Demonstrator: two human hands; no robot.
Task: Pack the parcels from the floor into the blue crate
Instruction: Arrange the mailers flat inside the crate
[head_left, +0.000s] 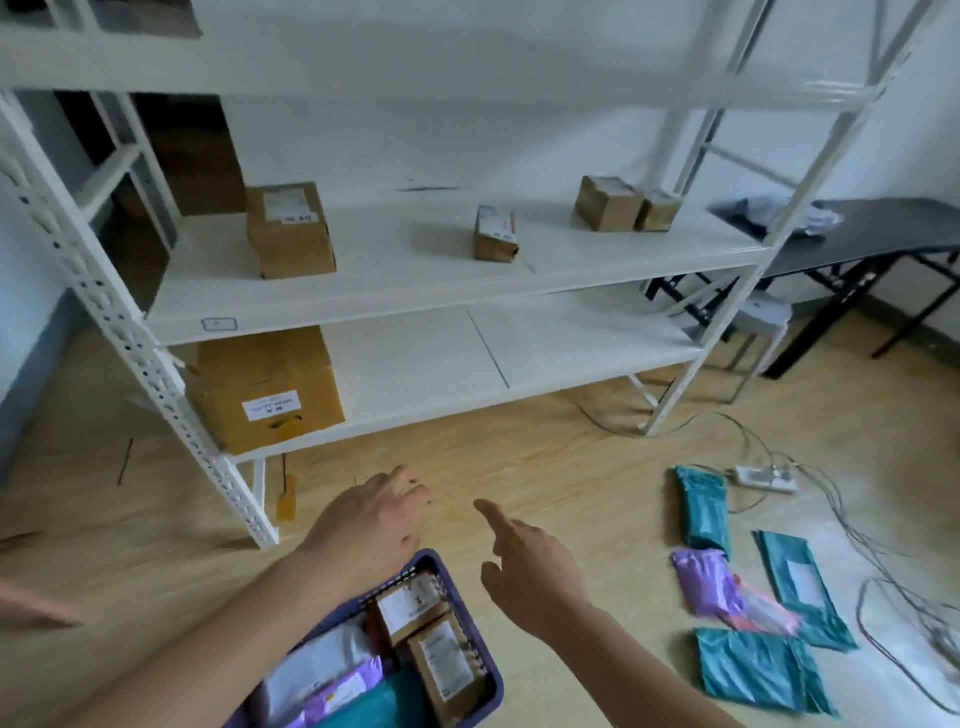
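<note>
Right at the person's feet sits the blue crate (494, 682), already well filled: two brown card parcels (441, 660) stand along its right side, with a white mailer (317, 670), a purple mailer (340, 696) and a teal one (382, 707) packed beside them.

Both bare forearms reach out over the crate. The left hand (374, 519) hangs above the crate's far corner, palm down, fingers loosely spread and pointing ahead, holding nothing. The right hand (530, 566) is just past the crate's right rim, index finger stretched forward and thumb out; the other fingers are hidden behind the hand, and nothing is in its grasp.

The loose parcels lie on the wooden floor (571, 478) off to the right, well apart from either hand. A large teal bag (758, 670) is closest. Beyond it are a purple bag (709, 582) with a pink bag (769, 612) overlapping it, then a teal bag with a white label (800, 587), and furthest a narrow teal bag (704, 512).

Past those, a white power strip (766, 478) trails grey cables (883, 566) across the floor. Behind everything stands a white shelving rack (415, 260) with cardboard boxes (288, 228) on its shelves, and a black table (883, 228) stands at the far right.
</note>
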